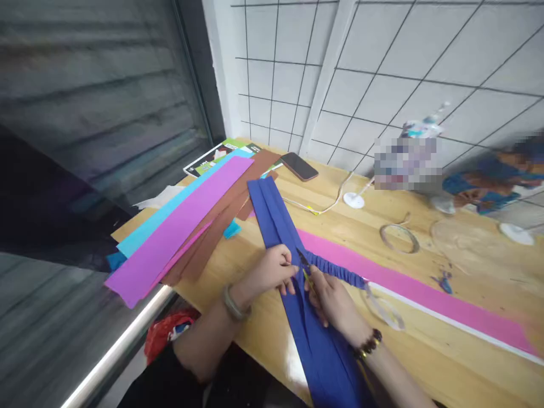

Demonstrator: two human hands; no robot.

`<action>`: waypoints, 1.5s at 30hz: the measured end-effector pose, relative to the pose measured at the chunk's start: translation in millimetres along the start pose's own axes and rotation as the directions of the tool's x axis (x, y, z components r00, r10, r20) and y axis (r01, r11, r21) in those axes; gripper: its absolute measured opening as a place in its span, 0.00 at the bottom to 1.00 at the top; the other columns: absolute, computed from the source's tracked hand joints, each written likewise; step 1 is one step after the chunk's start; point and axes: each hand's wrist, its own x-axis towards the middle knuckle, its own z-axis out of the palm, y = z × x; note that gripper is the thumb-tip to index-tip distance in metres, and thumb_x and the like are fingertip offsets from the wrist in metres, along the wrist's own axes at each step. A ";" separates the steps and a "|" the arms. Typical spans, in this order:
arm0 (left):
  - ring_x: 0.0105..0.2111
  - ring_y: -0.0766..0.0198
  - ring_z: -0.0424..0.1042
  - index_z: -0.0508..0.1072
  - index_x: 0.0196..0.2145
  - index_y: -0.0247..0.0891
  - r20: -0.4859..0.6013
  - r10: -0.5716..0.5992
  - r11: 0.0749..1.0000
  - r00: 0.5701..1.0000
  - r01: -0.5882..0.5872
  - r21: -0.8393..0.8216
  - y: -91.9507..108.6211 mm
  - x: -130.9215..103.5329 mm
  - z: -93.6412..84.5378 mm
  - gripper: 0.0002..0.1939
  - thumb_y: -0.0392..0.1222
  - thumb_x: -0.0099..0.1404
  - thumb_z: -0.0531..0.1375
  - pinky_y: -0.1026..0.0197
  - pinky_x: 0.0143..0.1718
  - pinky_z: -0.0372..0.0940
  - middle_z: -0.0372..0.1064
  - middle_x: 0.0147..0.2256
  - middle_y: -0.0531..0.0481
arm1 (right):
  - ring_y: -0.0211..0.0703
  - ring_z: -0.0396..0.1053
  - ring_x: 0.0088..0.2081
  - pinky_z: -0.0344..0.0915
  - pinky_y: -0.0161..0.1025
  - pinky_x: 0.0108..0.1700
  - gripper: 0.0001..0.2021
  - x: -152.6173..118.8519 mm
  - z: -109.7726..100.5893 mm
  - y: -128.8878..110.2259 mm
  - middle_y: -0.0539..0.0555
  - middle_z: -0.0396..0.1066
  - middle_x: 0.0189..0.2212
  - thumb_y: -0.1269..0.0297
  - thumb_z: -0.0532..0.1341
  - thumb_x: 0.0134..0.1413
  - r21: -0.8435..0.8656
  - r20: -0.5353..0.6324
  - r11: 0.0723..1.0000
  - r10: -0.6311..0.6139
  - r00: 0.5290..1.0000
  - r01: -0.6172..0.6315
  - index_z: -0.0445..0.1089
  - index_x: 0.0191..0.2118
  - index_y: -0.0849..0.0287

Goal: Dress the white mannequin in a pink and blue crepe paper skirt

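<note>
— How far along is the blue crepe paper strip (297, 294)?

— A short ruffled section (335, 269) is gathered right of both pinching hands, left hand (272, 272) and right hand (334, 303); the long flat length remains.

I see matt crepe paper under my hands — the blue strip (280, 226) is finely wrinkled, and gathered into tight ruffles at one stretch. The purple sheet (182, 232) and brown sheet (221, 218) look equally dull. The table (467, 266) is pale wood, smooth, faintly sheened — the phone (299, 166) is glossy.
</note>
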 end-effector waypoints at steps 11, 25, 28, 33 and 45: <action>0.12 0.68 0.66 0.53 0.29 0.40 0.005 -0.014 1.000 1.000 0.014 -0.014 -0.8 5.9 0.6 0.11 0.35 0.57 0.56 0.73 0.10 0.58 0.58 0.12 0.64 | 0.30 0.46 0.09 0.48 0.29 0.09 0.18 5.6 3.3 5.6 0.40 0.47 0.10 0.52 0.42 0.60 0.007 -0.003 1.000 -0.002 1.000 0.002 0.56 0.26 0.56; 0.13 0.67 0.67 0.53 0.29 0.39 0.014 -0.001 1.000 1.000 0.002 -0.032 -3.4 7.8 -1.4 0.13 0.38 0.56 0.59 0.73 0.10 0.58 0.59 0.14 0.62 | 0.30 0.44 0.08 0.46 0.29 0.09 0.17 8.8 5.2 5.9 0.39 0.45 0.09 0.55 0.42 0.61 -0.013 -0.003 1.000 0.005 1.000 -0.005 0.55 0.25 0.55; 0.13 0.67 0.67 0.53 0.29 0.39 0.017 -0.008 1.000 1.000 0.008 -0.024 -2.8 7.8 -1.4 0.12 0.36 0.57 0.57 0.72 0.10 0.58 0.59 0.14 0.62 | 0.30 0.45 0.08 0.46 0.29 0.09 0.17 10.1 4.9 6.4 0.39 0.46 0.10 0.55 0.42 0.61 -0.021 -0.007 1.000 0.005 1.000 -0.005 0.55 0.25 0.56; 0.13 0.67 0.67 0.52 0.31 0.40 -0.037 -0.025 0.999 0.999 0.023 -0.049 5.3 6.7 -3.5 0.13 0.35 0.57 0.57 0.71 0.09 0.58 0.59 0.17 0.63 | 0.30 0.45 0.08 0.47 0.29 0.09 0.18 11.0 5.3 8.2 0.40 0.47 0.10 0.54 0.41 0.61 -0.026 -0.003 1.000 0.004 1.000 -0.004 0.56 0.25 0.56; 0.11 0.77 0.63 0.56 0.36 0.39 -0.310 0.216 0.973 0.926 -0.179 0.145 3.5 31.6 -13.1 0.10 0.40 0.58 0.56 0.76 0.08 0.52 0.60 0.26 0.60 | 0.30 0.45 0.07 0.47 0.29 0.09 0.19 9.5 5.4 4.7 0.39 0.46 0.09 0.54 0.41 0.61 -0.061 0.017 0.998 0.014 1.000 -0.013 0.56 0.24 0.56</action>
